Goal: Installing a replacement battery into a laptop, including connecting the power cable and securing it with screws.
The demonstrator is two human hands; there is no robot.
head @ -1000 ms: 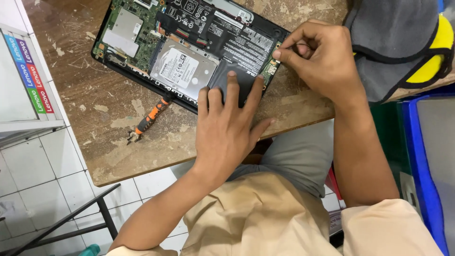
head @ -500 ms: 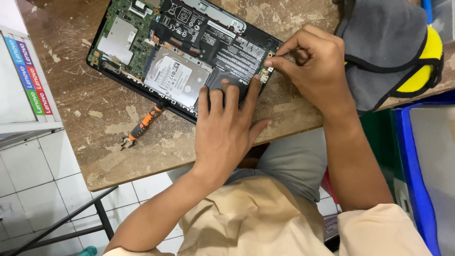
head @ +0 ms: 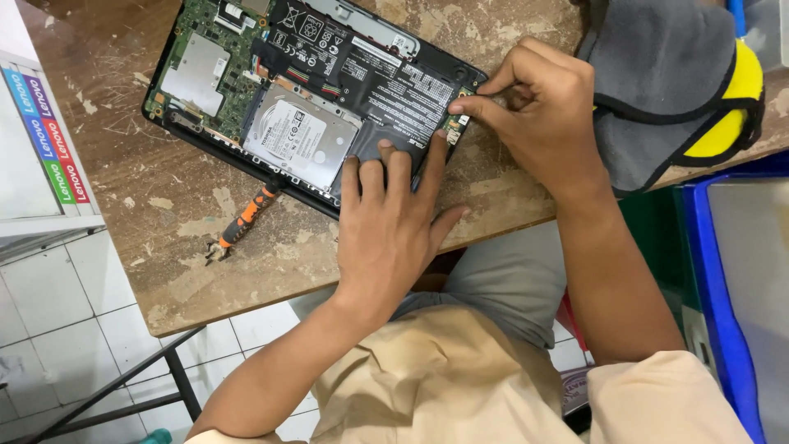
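An opened laptop point(head: 271, 90) lies upside down on a worn wooden table point(head: 164, 238), its green board, silver hard drive point(head: 300, 136) and black battery point(head: 394, 90) exposed. My left hand point(head: 390, 222) lies flat with spread fingers on the laptop's near edge, fingertips on the battery. My right hand point(head: 538, 111) is at the laptop's right corner, its thumb and fingers pinched together at a small green board there. Whether something small sits between those fingertips is hidden.
An orange and black screwdriver point(head: 242, 222) lies on the table just below the laptop. A grey and yellow pouch point(head: 670, 86) rests at the table's right end. A blue bin point(head: 723, 271) stands at the right, a white box point(head: 37, 156) at the left, tiled floor below.
The view has shifted slightly, so the laptop sits a little lower and further left in frame. Both hands keep their places on the laptop.
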